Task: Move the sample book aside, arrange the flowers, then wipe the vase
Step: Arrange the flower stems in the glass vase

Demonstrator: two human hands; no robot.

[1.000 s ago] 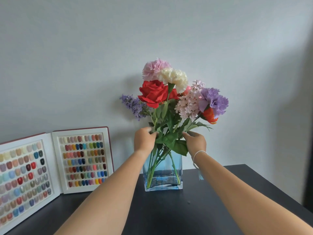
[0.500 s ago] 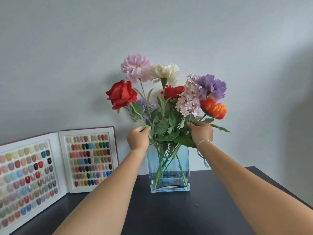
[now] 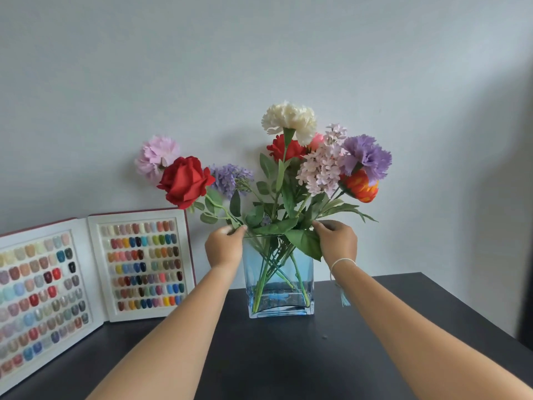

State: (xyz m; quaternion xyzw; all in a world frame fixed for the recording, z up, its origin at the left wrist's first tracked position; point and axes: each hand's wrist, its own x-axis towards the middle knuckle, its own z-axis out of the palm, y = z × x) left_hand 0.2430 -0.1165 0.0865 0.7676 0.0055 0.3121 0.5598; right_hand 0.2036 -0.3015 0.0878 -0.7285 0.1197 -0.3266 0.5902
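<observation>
A blue glass vase (image 3: 279, 295) stands on the dark table, holding several artificial flowers. My left hand (image 3: 225, 245) pinches the stem of the red rose (image 3: 184, 181) at the vase's left rim; the rose, a pink carnation (image 3: 157, 157) and a lilac sprig (image 3: 229, 177) lean out to the left. My right hand (image 3: 336, 241) grips stems and leaves at the right rim, below the cream carnation (image 3: 290, 121), purple carnation (image 3: 366, 155) and orange flower (image 3: 360, 187). The open sample book (image 3: 95, 269) of coloured nail tips leans against the wall at the left.
The dark table (image 3: 288, 356) extends toward me between my forearms. Its right edge runs diagonally at the right. A plain grey wall (image 3: 259, 53) stands right behind the vase and book. A white string bracelet (image 3: 340, 262) circles my right wrist.
My left hand has pulled the red rose and pink carnation further out to the left, spreading the bunch. The cream carnation now stands tallest in the middle. The view has shifted slightly.
</observation>
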